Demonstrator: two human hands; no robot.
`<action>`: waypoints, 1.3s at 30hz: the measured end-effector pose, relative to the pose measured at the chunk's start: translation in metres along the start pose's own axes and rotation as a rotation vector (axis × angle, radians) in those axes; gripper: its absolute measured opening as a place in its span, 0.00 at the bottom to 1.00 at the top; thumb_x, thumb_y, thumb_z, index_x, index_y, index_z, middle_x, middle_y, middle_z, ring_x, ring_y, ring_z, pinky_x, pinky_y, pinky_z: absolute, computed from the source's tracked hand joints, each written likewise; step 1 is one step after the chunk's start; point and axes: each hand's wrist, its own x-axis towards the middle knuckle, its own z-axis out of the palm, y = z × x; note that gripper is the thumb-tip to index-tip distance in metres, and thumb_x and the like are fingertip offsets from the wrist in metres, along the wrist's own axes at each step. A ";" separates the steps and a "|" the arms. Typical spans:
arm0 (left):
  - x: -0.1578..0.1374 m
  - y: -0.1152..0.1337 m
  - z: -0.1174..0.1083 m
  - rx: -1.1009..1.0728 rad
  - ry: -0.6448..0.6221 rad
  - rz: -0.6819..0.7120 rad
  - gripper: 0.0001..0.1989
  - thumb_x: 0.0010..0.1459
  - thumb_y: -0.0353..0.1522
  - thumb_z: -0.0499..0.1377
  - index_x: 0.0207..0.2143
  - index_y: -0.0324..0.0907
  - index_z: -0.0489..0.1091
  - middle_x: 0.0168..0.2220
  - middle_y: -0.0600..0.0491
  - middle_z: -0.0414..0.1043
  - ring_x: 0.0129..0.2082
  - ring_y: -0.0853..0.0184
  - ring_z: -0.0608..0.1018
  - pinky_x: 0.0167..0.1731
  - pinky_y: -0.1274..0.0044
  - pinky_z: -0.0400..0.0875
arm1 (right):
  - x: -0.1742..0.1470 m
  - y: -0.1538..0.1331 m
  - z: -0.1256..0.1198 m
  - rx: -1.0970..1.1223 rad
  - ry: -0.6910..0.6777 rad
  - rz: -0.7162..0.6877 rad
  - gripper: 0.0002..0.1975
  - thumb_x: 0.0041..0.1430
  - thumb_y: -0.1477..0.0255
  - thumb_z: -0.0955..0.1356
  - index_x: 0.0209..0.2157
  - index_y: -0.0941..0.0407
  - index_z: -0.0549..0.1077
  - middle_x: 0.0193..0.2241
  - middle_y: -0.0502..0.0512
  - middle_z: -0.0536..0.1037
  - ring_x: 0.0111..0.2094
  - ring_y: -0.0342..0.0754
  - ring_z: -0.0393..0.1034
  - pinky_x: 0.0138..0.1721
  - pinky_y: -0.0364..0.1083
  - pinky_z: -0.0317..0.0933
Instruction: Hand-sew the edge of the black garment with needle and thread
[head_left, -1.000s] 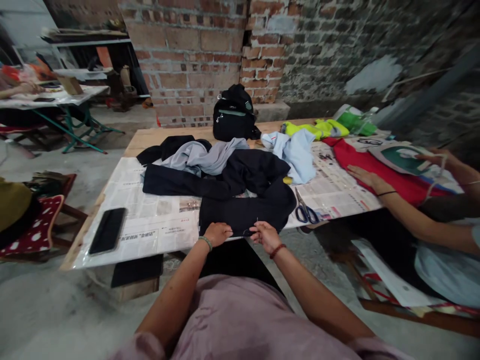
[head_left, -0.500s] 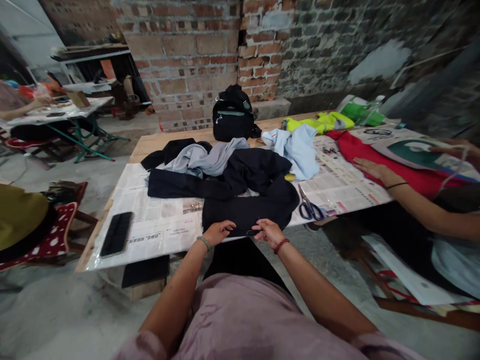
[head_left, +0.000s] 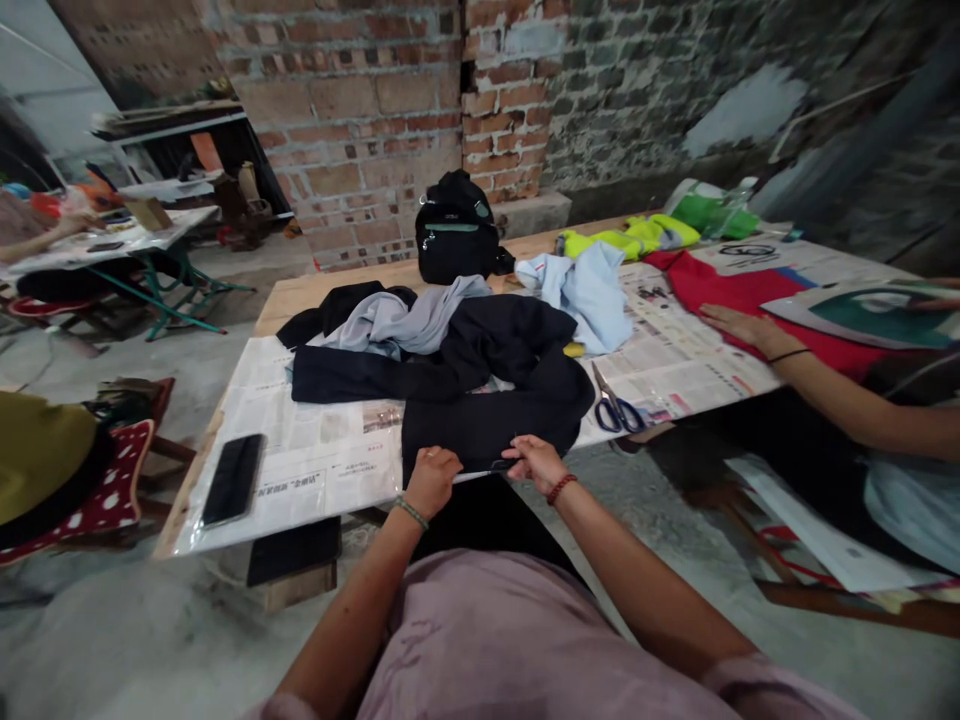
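A black garment lies in front of me, its near part spread flat at the table edge. My left hand is closed on the garment's near edge, fingers curled together. At the same edge, a little to the right, my right hand is closed in a pinch against the cloth; whatever sits between its fingertips is too small to make out. A pair of scissors with dark blue handles rests right of the garment. Behind the black cloth is a bunched grey cloth.
A phone lies on the newspaper-covered table. At the back stand a black backpack and a light blue cloth. On the right, a co-worker's hand presses red cloth beside an iron.
My left hand has turned and its fingers have closed more tightly on the cloth. My right hand has barely moved. The co-worker's iron has come down flatter onto the red cloth.
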 end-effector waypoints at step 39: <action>0.007 0.013 0.002 -0.413 0.140 -0.075 0.06 0.51 0.27 0.54 0.25 0.40 0.70 0.31 0.51 0.70 0.34 0.70 0.71 0.38 0.76 0.66 | -0.010 -0.008 -0.028 0.130 0.021 -0.022 0.02 0.54 0.74 0.62 0.30 0.57 0.61 0.27 0.52 0.75 0.14 0.39 0.67 0.12 0.37 0.57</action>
